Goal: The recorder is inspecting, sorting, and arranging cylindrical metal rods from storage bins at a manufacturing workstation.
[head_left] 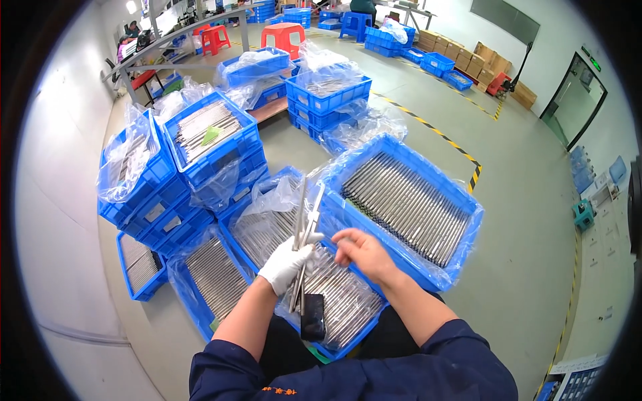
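Metal rods (302, 230) are being held upright over a blue crate (271, 194).

The bundle is being gripped by the gloved left hand (286, 262), closed around it above the crate's rods. The bare right hand (364, 252) is being held just beside, loosely curled, with nothing seen in it.

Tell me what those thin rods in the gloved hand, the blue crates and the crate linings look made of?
The rods in the left hand look like metal, probably steel: silver-grey with a bright sheen. The blue crates look like moulded plastic, uniformly coloured with a slight gloss. The linings look like thin clear plastic film, crinkled and see-through.
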{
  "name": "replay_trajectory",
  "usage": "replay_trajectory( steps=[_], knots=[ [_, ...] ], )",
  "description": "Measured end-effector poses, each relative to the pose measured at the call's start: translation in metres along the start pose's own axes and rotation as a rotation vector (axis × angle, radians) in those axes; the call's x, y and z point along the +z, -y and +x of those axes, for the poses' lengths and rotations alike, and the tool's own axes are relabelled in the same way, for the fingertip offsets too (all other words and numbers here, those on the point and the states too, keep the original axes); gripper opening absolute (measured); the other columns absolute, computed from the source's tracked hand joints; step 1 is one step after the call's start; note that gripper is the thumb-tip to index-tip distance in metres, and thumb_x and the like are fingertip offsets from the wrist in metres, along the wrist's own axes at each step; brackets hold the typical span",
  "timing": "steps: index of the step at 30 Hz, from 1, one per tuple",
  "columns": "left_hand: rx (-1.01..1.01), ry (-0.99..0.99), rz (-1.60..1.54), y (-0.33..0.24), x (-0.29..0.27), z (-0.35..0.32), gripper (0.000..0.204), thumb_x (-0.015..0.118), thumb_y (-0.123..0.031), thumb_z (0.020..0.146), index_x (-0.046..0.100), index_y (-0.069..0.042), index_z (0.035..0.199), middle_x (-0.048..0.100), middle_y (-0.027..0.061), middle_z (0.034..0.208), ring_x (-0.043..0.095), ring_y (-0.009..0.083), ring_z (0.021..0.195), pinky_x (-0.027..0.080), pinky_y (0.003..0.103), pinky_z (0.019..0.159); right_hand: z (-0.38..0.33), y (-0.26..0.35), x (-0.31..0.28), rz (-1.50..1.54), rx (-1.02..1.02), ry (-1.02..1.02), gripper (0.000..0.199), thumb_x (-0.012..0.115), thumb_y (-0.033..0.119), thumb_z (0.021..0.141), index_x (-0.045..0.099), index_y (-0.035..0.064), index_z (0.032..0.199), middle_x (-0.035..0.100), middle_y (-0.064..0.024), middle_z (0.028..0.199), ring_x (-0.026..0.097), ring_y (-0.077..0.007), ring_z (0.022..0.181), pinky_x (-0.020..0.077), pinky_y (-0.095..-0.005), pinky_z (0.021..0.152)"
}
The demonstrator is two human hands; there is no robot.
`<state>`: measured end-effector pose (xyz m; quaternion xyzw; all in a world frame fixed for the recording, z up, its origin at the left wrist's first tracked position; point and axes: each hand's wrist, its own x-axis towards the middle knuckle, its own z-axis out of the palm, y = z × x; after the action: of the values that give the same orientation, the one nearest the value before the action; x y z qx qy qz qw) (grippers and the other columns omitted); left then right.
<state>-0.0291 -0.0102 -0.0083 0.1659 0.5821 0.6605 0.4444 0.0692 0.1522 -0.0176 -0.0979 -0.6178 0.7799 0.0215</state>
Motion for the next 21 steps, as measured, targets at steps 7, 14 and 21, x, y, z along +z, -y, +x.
replay_trajectory(
  steps=[7,14,21],
  knots=[
    [-0.134,0.226,0.160,0.004,0.029,-0.010,0.028,0.046,-0.026,0.085,0.053,-0.004,0.100,0.050,0.0018,0.071,0.045,0.0070,0.056,0.039,0.020,0.049,0.016,0.007,-0.034,0.375,-0.205,-0.245,0.025,0.041,0.013,0.087,0.050,0.0044,0.109,0.055,-0.0034,0.077,0.045,-0.0064,0.061,0.0396,-0.0189,0.055],
    [-0.158,0.202,0.181,0.010,0.029,-0.009,0.024,0.047,-0.025,0.085,0.054,-0.004,0.094,0.049,-0.0001,0.069,0.043,0.0059,0.052,0.038,0.019,0.047,0.012,0.017,-0.037,0.336,-0.120,-0.143,0.027,0.041,0.015,0.087,0.049,-0.0010,0.108,0.057,-0.0053,0.084,0.048,-0.0075,0.062,0.0415,-0.0196,0.057],
    [-0.164,0.186,0.145,0.011,0.027,-0.009,0.022,0.050,-0.025,0.083,0.055,-0.006,0.092,0.048,-0.0014,0.066,0.043,0.0050,0.051,0.036,0.019,0.045,0.007,0.010,-0.012,-0.362,-0.382,-0.439,0.027,0.042,0.017,0.088,0.051,-0.0022,0.105,0.059,-0.0038,0.084,0.049,-0.0071,0.062,0.0424,-0.0208,0.058]
  ],
)
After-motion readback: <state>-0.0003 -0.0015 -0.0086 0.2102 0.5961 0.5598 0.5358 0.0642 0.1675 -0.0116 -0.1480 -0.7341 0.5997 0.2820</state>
